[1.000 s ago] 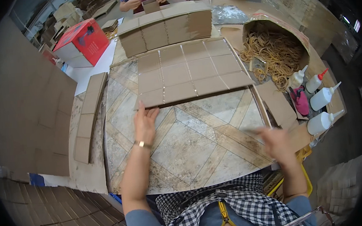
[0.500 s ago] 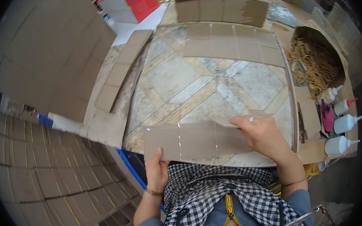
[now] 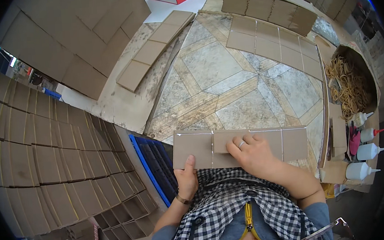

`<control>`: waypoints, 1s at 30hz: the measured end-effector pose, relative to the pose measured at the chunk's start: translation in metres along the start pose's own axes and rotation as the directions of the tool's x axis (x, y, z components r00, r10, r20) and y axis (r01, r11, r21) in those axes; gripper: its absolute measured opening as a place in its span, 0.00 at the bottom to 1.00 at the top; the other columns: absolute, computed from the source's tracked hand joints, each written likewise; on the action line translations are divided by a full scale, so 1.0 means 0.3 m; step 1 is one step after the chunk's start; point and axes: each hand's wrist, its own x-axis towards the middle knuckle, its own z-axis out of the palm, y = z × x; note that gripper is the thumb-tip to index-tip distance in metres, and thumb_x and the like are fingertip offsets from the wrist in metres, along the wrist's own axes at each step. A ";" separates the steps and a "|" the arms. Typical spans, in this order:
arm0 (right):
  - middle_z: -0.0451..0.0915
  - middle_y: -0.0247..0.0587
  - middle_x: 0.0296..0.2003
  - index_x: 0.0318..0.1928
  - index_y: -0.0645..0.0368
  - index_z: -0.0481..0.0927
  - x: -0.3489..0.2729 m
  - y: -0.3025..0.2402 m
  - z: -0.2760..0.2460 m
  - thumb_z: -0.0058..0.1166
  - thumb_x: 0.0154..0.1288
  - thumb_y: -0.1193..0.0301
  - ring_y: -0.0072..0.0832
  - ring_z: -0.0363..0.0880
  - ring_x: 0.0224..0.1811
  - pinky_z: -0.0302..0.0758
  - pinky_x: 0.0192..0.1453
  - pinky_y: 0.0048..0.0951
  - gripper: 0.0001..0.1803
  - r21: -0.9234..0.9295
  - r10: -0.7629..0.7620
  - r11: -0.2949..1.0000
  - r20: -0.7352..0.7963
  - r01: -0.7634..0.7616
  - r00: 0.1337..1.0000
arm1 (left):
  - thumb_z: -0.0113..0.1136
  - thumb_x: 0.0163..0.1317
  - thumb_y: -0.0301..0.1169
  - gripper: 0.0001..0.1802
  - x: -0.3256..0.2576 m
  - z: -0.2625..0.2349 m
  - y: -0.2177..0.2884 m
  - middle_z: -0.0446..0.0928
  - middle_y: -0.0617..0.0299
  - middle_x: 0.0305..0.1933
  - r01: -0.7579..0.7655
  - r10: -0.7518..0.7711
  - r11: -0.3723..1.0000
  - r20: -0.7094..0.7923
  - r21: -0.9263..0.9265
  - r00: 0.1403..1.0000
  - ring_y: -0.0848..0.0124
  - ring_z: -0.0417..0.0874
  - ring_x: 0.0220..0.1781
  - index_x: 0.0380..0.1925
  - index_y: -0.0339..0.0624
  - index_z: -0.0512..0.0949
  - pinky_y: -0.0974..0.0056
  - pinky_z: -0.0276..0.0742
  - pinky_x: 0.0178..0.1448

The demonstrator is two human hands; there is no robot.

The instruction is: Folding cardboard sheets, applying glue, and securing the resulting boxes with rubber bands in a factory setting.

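Note:
A long brown cardboard strip [image 3: 296,143], marked by pale crosswise creases, lies at the near edge of the table in front of my body. My left hand [image 3: 187,180] grips its left end, thumb on top and fingers underneath. Over the strip's middle, my right hand [image 3: 254,155] has its fingers curled around a narrower piece of cardboard [image 3: 223,142] that rests on the strip. Whether that piece is joined to the strip I cannot tell. The fingertips of my right hand are partly hidden.
On the patterned tabletop [image 3: 205,60] lie a creased cardboard sheet [image 3: 262,37] at the back and a narrow strip [image 3: 150,51] at the left. White squeeze bottles [image 3: 359,171] and a box of rubber bands [image 3: 349,89] stand right. Stacked cardboard [image 3: 55,162] fills the left.
My right hand has moved left with the narrower piece, from the strip's right part to its middle. My left hand still grips the left end. The whole view has shifted.

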 end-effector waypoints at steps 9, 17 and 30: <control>0.78 0.40 0.22 0.32 0.54 0.71 0.122 0.111 -0.029 0.54 0.47 0.74 0.38 0.79 0.26 0.70 0.27 0.40 0.09 0.165 0.135 0.973 0.159 -0.161 0.978 | 0.64 0.58 0.33 0.28 -0.008 0.073 0.129 0.70 0.42 0.56 -0.745 0.303 0.358 0.684 0.564 0.663 0.55 0.75 0.55 0.54 0.28 0.68 0.57 0.72 0.57; 0.78 0.40 0.21 0.31 0.55 0.72 0.126 0.119 -0.031 0.53 0.48 0.75 0.40 0.79 0.25 0.71 0.26 0.40 0.08 0.216 0.150 0.963 0.072 -0.162 0.986 | 0.64 0.57 0.42 0.49 0.017 0.215 0.254 0.66 0.36 0.58 -0.727 0.126 0.460 0.773 0.510 0.622 0.49 0.73 0.56 0.68 0.29 0.46 0.54 0.69 0.60; 0.75 0.38 0.17 0.31 0.54 0.74 0.114 0.135 0.011 0.56 0.46 0.75 0.36 0.78 0.23 0.71 0.25 0.38 0.09 0.312 0.115 0.947 -0.098 -0.079 0.989 | 0.55 0.58 0.26 0.34 0.096 0.206 0.322 0.73 0.45 0.51 -0.603 -0.051 0.538 0.737 0.589 0.674 0.58 0.79 0.46 0.66 0.37 0.59 0.61 0.74 0.52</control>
